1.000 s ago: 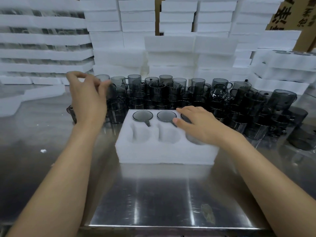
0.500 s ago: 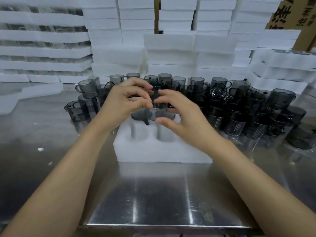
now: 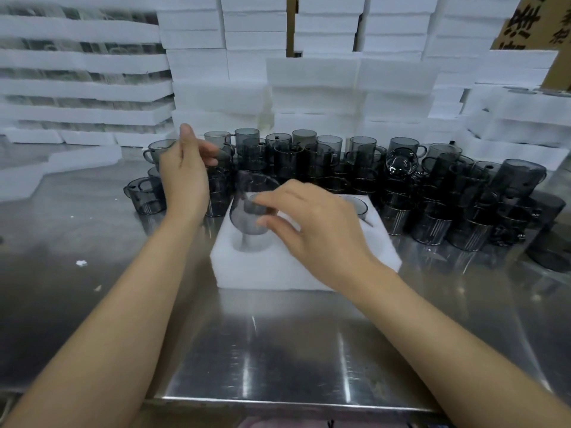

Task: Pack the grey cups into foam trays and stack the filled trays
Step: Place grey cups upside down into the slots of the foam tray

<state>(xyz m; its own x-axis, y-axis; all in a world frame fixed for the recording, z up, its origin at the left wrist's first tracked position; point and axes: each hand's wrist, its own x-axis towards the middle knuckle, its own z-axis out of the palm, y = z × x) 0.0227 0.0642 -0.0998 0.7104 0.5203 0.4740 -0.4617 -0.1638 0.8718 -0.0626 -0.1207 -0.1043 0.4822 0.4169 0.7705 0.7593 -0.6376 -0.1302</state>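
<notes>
Gripping a grey cup (image 3: 247, 219) by its rim between curled thumb and fingertips, a worker's right hand (image 3: 312, 233) holds it tilted over the near-left pocket of a white foam tray (image 3: 309, 274) at a packing bench, seen from a head-worn camera. The cup's base points down into the pocket; motion blur hides whether it touches the foam. A second cup (image 3: 355, 208) sits upright in the tray's far-right pocket, with the right hand covering the pockets between.

The left hand (image 3: 185, 177) hangs above the left end of a crowd of loose cups (image 3: 401, 186) standing and stacked behind the tray. Its thumb points up, apart from the fingers, which reach to the right and are blurred; nothing shows in its grip.

The tray lies flat on a steel table (image 3: 278, 350), and a foam crumb (image 3: 81, 263) rests on the metal to its left. Blocks of white foam (image 3: 309, 88) are piled high along the back. At far left stands a layered stack (image 3: 77, 84) of foam sheets with dark bands between them. A cardboard box (image 3: 531, 23) with printed characters fills the upper right corner.
</notes>
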